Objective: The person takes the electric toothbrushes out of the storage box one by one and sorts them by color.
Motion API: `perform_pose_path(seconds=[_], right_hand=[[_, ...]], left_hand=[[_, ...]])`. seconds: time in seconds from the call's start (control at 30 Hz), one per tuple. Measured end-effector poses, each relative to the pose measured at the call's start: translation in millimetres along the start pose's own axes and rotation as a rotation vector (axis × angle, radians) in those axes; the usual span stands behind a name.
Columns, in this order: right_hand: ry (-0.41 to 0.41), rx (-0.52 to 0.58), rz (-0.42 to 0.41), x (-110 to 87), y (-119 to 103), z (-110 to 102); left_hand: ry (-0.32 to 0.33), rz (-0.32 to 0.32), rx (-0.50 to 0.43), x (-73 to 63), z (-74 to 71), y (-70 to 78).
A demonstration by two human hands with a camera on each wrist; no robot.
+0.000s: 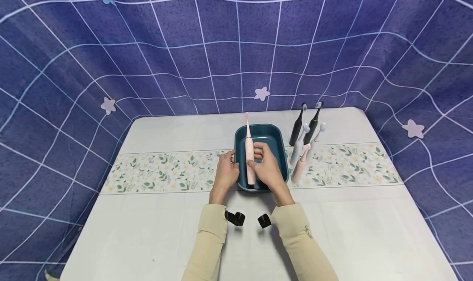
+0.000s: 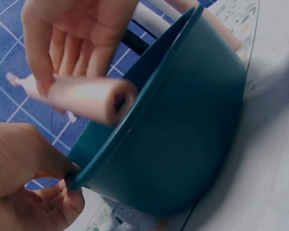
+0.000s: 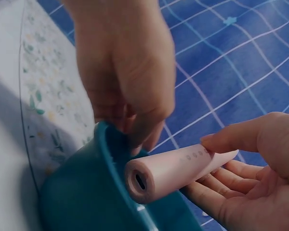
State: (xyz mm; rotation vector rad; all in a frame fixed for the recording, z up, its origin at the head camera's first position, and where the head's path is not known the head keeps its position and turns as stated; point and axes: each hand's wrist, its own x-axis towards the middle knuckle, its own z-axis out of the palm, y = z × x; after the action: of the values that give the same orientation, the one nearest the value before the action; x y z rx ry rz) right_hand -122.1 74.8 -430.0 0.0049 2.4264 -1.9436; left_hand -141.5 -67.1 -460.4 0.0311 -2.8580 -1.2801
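Note:
My right hand [image 1: 269, 168] holds a pink electric toothbrush [image 1: 249, 153] between thumb and fingers, above a dark teal basin [image 1: 282, 157]. The brush head points toward the back curtain. In the right wrist view, the toothbrush [image 3: 168, 173] shows a dark slot in its base and a row of small marks near my thumb. My left hand [image 1: 226, 172] grips the basin's left rim; in the left wrist view its thumb and fingers [image 2: 72, 204] pinch the edge. Just right of the basin stands another pink electric toothbrush [image 1: 299, 168].
Two white toothbrushes [image 1: 297, 149] and two black ones [image 1: 297, 130] stand upright behind the second pink one. A flowered strip [image 1: 173, 172] crosses the white tabletop [image 1: 155, 227]. Behind hangs a blue-purple gridded curtain [image 1: 221, 59] with stars. Black wrist cameras [image 1: 236, 218] jut from my sleeves.

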Motion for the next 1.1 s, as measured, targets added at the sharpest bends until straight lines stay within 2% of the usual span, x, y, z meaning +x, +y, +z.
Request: perform_pose_path(seconds=[0.27,0.53,0.63,0.77,0.9,1.1], right_hand=[[0.007,-0.004,-0.094,-27.2,-7,-11],[-0.004,0.106,-0.181,-65.0,-2,-24],[0.01,0.101,-0.232,-80.5,4,-29],[0.053,0.077,-0.342,-99.6,19,-34],[0.125,0.106,-0.432,-112.5,36,-39],[0.239,0.195,-0.453,-125.0,59,-52]], left_hand=[[0.011,0.006,0.001,-1.3,-0.4,1.5],[0.018,0.03,0.01,-1.5,-0.1,0.7],[0.018,0.035,0.005,-1.2,-0.4,1.0],[0.011,0.026,0.004,-0.7,-0.4,1.3],[0.005,0.013,0.006,-0.3,-0.4,0.8],[0.001,0.019,0.013,-0.4,0.1,0.0]])
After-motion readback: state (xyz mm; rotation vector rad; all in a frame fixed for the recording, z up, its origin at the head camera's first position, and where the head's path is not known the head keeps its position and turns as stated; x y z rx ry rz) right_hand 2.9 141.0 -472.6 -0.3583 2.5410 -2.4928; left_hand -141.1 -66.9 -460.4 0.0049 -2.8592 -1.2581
